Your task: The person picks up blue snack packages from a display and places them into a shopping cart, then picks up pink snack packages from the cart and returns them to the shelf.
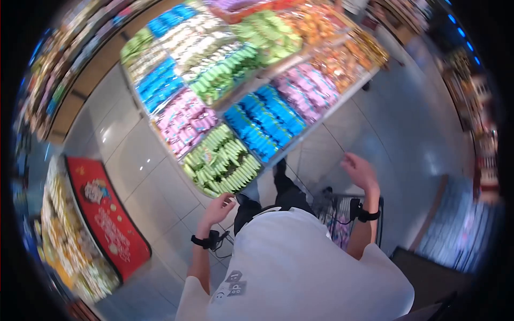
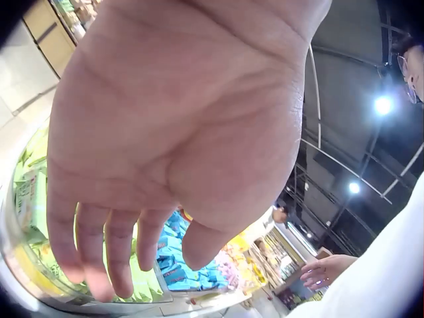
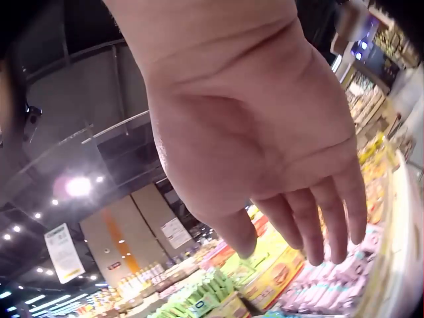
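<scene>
In the head view the left hand (image 1: 217, 209) hangs by the near corner of a display bin, close to the green packets (image 1: 222, 160); its fingers are relaxed and hold nothing. The left wrist view has that palm (image 2: 179, 132) over green and blue packets (image 2: 185, 262). Off to the right of the bin, the right hand (image 1: 360, 171) is raised over the floor, empty. Its fingers extend loosely in the right wrist view, where the palm (image 3: 258, 132) is in front of pink packets (image 3: 331, 285) and green packets (image 3: 199, 295).
A basket cart (image 1: 340, 227) with items inside stands beside the person's right side. A red-fronted display (image 1: 110, 214) is at the left, shelves (image 1: 88, 80) line the upper left, and a stack of pale blue goods (image 1: 452, 230) stands at the right. Grey tiles (image 1: 348, 128) surround the bin.
</scene>
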Motion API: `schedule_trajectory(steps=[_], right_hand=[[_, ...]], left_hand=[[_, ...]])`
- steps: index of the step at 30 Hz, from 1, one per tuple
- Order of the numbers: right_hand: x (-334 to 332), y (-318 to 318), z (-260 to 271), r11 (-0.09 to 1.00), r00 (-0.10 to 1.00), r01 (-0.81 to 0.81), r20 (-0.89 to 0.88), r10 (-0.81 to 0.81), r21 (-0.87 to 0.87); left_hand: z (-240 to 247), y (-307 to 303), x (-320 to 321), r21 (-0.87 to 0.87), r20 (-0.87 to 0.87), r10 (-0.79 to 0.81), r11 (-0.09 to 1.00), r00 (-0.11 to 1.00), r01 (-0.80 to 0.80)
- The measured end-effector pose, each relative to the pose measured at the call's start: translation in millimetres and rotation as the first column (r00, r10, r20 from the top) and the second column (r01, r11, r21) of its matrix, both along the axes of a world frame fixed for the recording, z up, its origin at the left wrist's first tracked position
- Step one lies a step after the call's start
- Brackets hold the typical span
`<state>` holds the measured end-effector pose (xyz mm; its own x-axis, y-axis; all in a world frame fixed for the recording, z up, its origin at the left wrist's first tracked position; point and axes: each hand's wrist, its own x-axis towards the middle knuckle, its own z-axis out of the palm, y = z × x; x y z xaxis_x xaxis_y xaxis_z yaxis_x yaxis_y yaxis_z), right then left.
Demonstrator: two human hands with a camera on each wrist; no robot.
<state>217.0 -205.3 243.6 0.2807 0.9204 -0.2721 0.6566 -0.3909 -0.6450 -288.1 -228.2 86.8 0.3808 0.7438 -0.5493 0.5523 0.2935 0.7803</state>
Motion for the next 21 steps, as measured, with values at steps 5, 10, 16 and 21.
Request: schedule_trajectory(steps=[5,10,16,21], right_hand=[[-8.7,-185.0,28.3,0.953,0.945,0.229,-0.189,-0.267,-0.198],[-26.8,-324.6,30.4,0.804,0.766,0.539,-0.251,-0.592,-0.252],[-49.3,-471.4,-165.3,0.672,0.769,0.578,0.035,-0.638,-0.462],[-121.0,-539.5,-259.1,0.572,0.681,0.728,0.31,-0.663,-0.377]], left_hand=[[-11.0,24.5,18.7,0.023,0.055,-0.291,0.957,0.955,0.291],[-2.2,18.4,64.9,0.051,0.023,-0.566,0.824,0.824,0.565],[15.6,-19.7,82.9,0.107,0.006,-0.669,0.74,0.744,0.664],[2.4,-79.0,50.8,0.054,-0.078,-0.611,0.787,0.788,0.615]])
